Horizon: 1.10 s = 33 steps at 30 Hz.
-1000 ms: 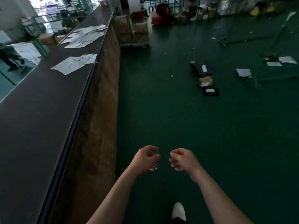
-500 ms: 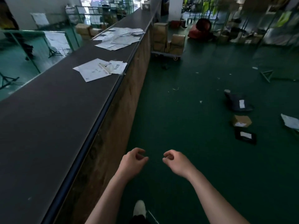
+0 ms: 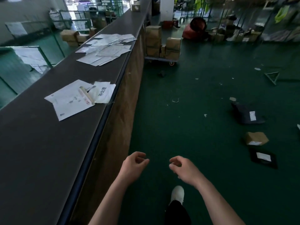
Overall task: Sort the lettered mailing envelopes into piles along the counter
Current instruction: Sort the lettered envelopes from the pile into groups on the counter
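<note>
On the dark counter (image 3: 48, 143), two groups of envelopes were noted, with neither hand engaged on them.

A near pile (image 3: 76, 99) of a few white mailing envelopes was found lying close to the counter's front edge, and a larger, loosely spread far pile (image 3: 107, 49) was recorded well beyond it along the same surface. Sorting was judged to be partly done, since piles had been laid out; whether the far spread had been sorted could not be told, and no lettering could be read with certainty. Parcels (image 3: 255, 138) were seen scattered on the green floor (image 3: 186, 127), apart from the counter. The left hand (image 3: 134, 166) and right hand (image 3: 185, 169) were observed held low before the body, over the floor, fingers loosely curled and nothing carried in either.
</note>
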Each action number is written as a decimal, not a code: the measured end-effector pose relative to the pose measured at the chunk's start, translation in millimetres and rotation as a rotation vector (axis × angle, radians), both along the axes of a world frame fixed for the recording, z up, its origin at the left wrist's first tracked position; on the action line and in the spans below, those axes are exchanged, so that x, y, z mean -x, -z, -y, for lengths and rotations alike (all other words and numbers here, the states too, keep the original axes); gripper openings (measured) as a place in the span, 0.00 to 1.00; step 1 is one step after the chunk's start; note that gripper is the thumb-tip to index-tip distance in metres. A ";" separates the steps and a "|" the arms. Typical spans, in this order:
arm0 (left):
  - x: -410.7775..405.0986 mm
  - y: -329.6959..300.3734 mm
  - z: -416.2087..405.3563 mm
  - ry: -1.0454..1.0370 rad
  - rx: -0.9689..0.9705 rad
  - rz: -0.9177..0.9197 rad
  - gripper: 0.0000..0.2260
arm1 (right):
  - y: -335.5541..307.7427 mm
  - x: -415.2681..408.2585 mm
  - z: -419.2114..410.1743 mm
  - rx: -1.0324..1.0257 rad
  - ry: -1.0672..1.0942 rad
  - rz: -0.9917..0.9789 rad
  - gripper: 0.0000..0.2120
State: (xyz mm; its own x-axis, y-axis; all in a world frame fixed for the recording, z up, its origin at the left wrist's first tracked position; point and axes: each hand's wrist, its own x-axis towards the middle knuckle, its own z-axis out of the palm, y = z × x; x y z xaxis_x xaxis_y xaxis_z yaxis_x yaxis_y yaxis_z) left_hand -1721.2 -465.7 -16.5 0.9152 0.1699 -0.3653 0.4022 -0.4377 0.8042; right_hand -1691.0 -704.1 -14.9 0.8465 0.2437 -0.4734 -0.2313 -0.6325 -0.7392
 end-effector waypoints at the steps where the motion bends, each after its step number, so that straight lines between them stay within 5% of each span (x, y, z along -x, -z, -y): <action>1: -27.1 3.0 4.7 0.017 0.000 -0.004 0.12 | 6.1 -26.0 2.6 -0.007 0.015 -0.004 0.11; 12: -326.4 -65.7 -9.3 -0.039 -0.007 0.011 0.11 | -28.0 -368.0 -3.4 -0.055 -0.002 0.032 0.09; 23: -595.0 -32.0 -103.8 -0.208 0.186 0.049 0.11 | -22.4 -654.8 -123.6 0.047 -0.235 0.035 0.07; 33: -872.1 -51.8 -185.2 -0.212 0.207 0.022 0.09 | -42.5 -909.6 -194.5 0.071 -0.110 0.030 0.06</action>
State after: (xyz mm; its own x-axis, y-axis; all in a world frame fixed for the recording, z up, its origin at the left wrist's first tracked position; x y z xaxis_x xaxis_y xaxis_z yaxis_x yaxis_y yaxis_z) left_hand -849.1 -280.5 35.3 0.8753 0.2821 -0.3927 0.4487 -0.1711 0.8772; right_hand -781.4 -509.6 27.7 0.8305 0.3027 -0.4676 -0.1358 -0.7041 -0.6970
